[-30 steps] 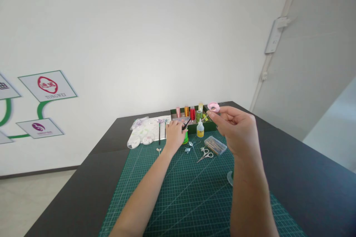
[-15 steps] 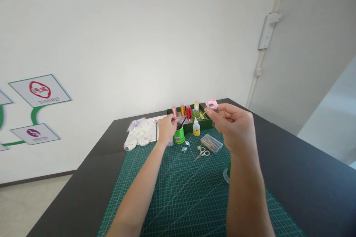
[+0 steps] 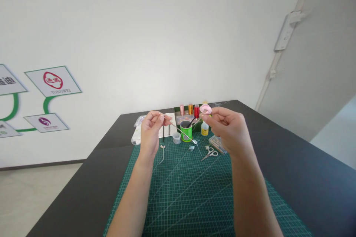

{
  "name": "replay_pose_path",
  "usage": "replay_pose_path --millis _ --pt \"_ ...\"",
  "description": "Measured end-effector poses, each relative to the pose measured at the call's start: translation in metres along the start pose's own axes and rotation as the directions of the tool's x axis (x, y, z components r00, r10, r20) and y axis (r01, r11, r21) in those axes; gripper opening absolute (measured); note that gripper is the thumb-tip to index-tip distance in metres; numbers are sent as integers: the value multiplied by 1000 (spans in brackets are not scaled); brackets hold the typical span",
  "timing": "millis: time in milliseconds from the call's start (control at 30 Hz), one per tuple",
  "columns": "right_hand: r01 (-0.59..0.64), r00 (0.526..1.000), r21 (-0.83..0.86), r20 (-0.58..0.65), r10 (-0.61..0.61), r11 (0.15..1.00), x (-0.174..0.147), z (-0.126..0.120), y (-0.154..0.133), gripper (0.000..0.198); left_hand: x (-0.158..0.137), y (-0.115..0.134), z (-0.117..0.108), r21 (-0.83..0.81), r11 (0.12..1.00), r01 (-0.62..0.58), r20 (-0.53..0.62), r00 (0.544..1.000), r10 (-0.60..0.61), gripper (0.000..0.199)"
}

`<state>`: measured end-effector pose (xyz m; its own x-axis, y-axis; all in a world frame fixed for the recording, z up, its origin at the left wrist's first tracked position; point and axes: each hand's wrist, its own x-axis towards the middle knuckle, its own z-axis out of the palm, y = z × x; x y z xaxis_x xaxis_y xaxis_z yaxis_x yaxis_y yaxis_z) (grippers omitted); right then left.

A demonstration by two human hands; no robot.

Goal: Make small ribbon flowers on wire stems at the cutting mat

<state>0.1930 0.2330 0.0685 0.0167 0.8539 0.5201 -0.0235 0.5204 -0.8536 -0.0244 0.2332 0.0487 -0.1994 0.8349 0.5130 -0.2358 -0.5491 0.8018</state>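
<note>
My right hand [image 3: 226, 122] is closed, pinching a pink flower-shaped piece [image 3: 205, 109] by its thin pale stem. My left hand [image 3: 152, 126] is closed on the upper end of a thin rod-like tool [image 3: 179, 129], which slants down to the right; its exact kind is too small to tell. Behind the rod stands a green can [image 3: 186, 132] with a dark handle sticking out. Beside the can is a small clear tub [image 3: 176, 138]. A white glue bottle with a yellow label [image 3: 204, 129] is partly behind my right hand.
On the green cutting mat [image 3: 183, 192] lie white-handled scissors [image 3: 210, 153], small pale blue pieces [image 3: 191, 148] and a clear case [image 3: 217, 143]. A green tray [image 3: 177, 111] holds thread spools [image 3: 190, 109] at the back. Below my left hand lies a small pale flower with a stem [image 3: 162, 148].
My left hand has drawn back from near the green can, now holding the thin rod-like tool. My right hand still holds the pink piece. The view has turned slightly left.
</note>
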Motion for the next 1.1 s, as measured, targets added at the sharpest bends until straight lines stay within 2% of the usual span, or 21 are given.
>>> replay_pose_path --millis 233,400,500,667,867,1100 --pt "-47 976 94 214 26 994 -7 31 8 22 -27 12 -5 42 999 23 70 997 -26 19" --pt "-53 961 112 277 20 992 -14 49 8 21 -36 26 -2 49 996 74 102 992 -79 21" --pt "-49 965 129 261 14 990 -17 53 8 19 -38 29 -2 45 997 65 90 994 -69 21" --pt "-72 971 175 238 29 982 -18 52 4 18 -35 30 -9 101 994 -52 -70 996 59 17" --pt "-97 973 228 228 43 969 -18 51 4 19 -23 29 -22 -81 985 -150 -163 977 135 19" --pt "-95 995 312 57 82 945 -12 56 14 24 -16 31 -30 -108 970 -219 -283 942 181 18"
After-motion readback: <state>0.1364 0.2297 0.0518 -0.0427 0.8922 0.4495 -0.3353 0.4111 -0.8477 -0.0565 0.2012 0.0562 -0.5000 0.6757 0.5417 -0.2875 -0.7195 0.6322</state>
